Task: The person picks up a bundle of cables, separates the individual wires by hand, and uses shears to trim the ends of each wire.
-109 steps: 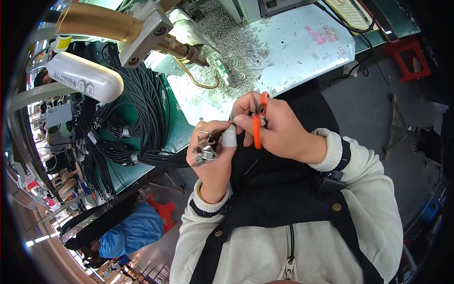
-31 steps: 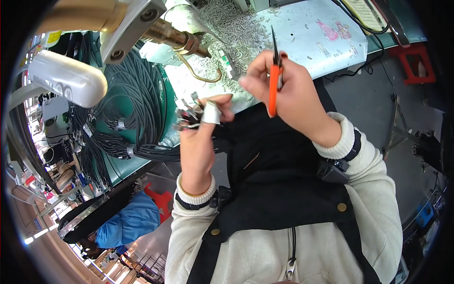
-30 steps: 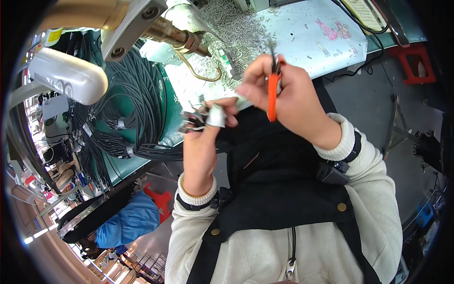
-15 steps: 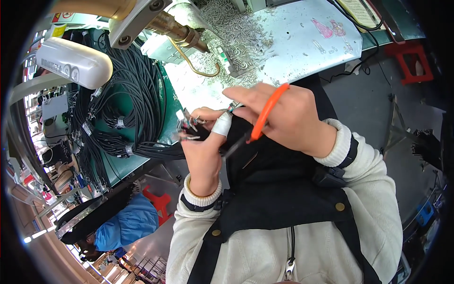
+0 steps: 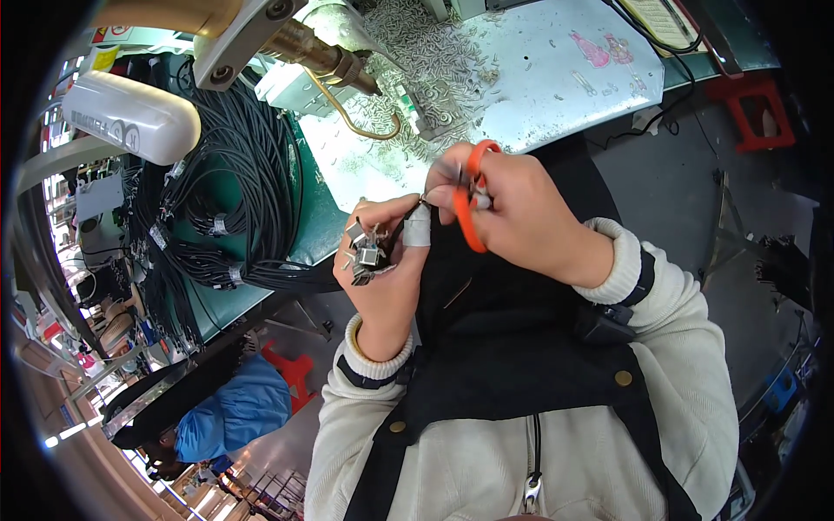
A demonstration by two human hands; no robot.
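My left hand (image 5: 382,282) is closed round a bunch of black cables, with silvery metal connectors (image 5: 369,255) on their ends sticking out beside the palm. White tape wraps its thumb. Between that thumb and forefinger one cable end (image 5: 423,201) is pinched, its tip small and partly hidden. My right hand (image 5: 539,217) grips orange-handled snips (image 5: 470,230); the handles lie across its fingers and the dark blades are blurred near the fingertips. Those fingertips are close to the pinched cable end, and whether they touch it I cannot tell.
Beyond my hands is a white worktop (image 5: 539,95) strewn with small metal pieces (image 5: 434,52). A machine head (image 5: 321,56) with a bent brass tube overhangs it. Coiled black cables (image 5: 252,191) lie at left. A red stool (image 5: 751,113) stands at right; a person in blue (image 5: 234,408) is at lower left.
The snips have turned in my right hand, from blades pointing down toward me to blades near the fingertips. My left hand has rotated slightly, and its connectors now face up more.
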